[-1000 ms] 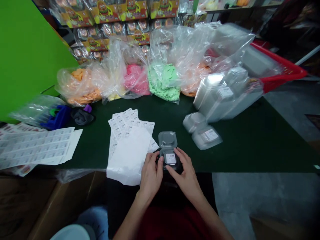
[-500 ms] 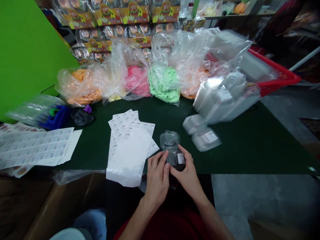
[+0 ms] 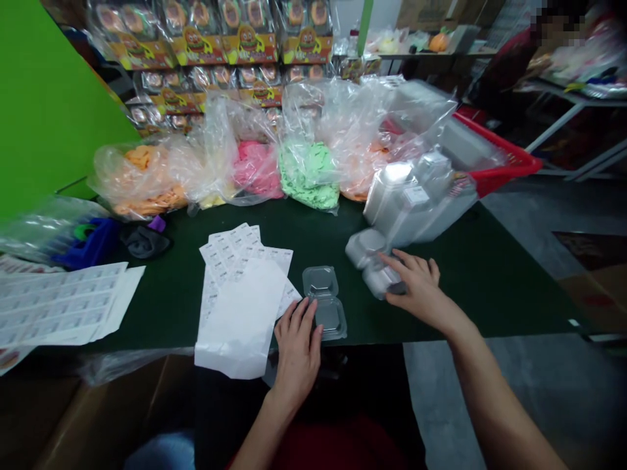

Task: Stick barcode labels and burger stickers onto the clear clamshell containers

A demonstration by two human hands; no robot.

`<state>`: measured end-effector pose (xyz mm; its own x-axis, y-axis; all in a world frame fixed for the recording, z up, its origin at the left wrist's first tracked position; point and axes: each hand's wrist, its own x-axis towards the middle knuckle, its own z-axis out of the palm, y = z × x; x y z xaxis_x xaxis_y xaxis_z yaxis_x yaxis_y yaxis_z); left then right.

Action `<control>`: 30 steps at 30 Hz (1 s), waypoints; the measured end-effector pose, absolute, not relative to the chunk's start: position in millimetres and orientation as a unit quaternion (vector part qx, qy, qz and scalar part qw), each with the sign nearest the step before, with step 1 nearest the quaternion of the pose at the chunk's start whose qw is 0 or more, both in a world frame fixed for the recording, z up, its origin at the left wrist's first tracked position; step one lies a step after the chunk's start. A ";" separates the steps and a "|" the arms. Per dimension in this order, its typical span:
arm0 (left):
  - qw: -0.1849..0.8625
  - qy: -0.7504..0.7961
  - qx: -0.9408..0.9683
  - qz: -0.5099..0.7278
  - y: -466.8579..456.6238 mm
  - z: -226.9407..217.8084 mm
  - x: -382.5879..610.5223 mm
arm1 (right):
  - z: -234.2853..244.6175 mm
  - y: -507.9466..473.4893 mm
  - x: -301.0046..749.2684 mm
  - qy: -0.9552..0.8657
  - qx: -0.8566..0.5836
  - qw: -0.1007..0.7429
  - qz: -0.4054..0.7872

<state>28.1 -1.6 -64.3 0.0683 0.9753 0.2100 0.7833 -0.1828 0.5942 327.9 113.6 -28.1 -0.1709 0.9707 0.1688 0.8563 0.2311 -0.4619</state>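
Note:
An open clear clamshell box (image 3: 324, 302) lies on the dark green table (image 3: 490, 274) near its front edge. My left hand (image 3: 296, 343) rests beside it with fingers stretched out, fingertips touching the box's left edge. My right hand (image 3: 416, 287) reaches out to the right, its thumb and fingers closed round a small clear box (image 3: 378, 279). Another clear box (image 3: 362, 244) lies just behind that one. Sheets of small printed labels (image 3: 235, 251) and a blank white backing sheet (image 3: 242, 313) lie left of the open box.
Clear bags of orange (image 3: 140, 176), pink (image 3: 257, 166) and green (image 3: 308, 173) pieces line the back. A big bag of stacked clear boxes (image 3: 416, 189) leans on a red basket (image 3: 509, 163). More label sheets (image 3: 59, 303) lie at the left. Another person is at the far right.
My right hand has carried a labelled clear box from in front of me to the boxes on the right. My left hand has stayed by the open box.

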 end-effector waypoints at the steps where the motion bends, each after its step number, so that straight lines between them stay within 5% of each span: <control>1: 0.162 0.616 0.710 0.300 -3.5 -62.5 24.6 | -30.4 117.5 331.3 -0.755 -0.606 0.207 0.139; 4: 0.132 0.624 0.694 0.333 -4.0 -56.2 -1.1 | -22.1 111.2 325.2 -0.738 -0.621 0.234 0.120; 7: 0.071 0.661 0.660 0.350 8.9 -53.3 -49.1 | 0.2 82.0 289.7 -0.695 -0.613 0.347 0.144; 10: 0.051 0.697 0.638 0.324 28.2 -57.8 -100.5 | 8.6 41.4 226.5 -0.595 -0.554 0.430 0.393; 13: 0.069 0.705 0.649 0.279 35.6 -66.5 -131.7 | -10.8 5.0 159.5 -0.468 -0.446 0.365 0.670; 15: 0.077 0.694 0.669 0.256 26.4 -71.1 -139.5 | -31.6 -12.6 128.3 -0.399 -0.421 0.327 0.746; 20: 0.102 0.653 0.716 0.226 -26.3 -74.0 -143.5 | -60.5 -36.5 102.0 -0.264 -0.482 0.367 0.750; 30: 0.155 0.645 0.692 0.286 -55.9 -72.9 -156.2 | -34.8 -23.8 73.5 -0.142 -0.413 0.384 0.813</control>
<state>-156.2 -55.9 -72.9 0.0052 0.9807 0.1952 0.8038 -0.1202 0.5826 73.5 -23.8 -34.8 -0.3639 0.7427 -0.5621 -0.5080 -0.6641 -0.5485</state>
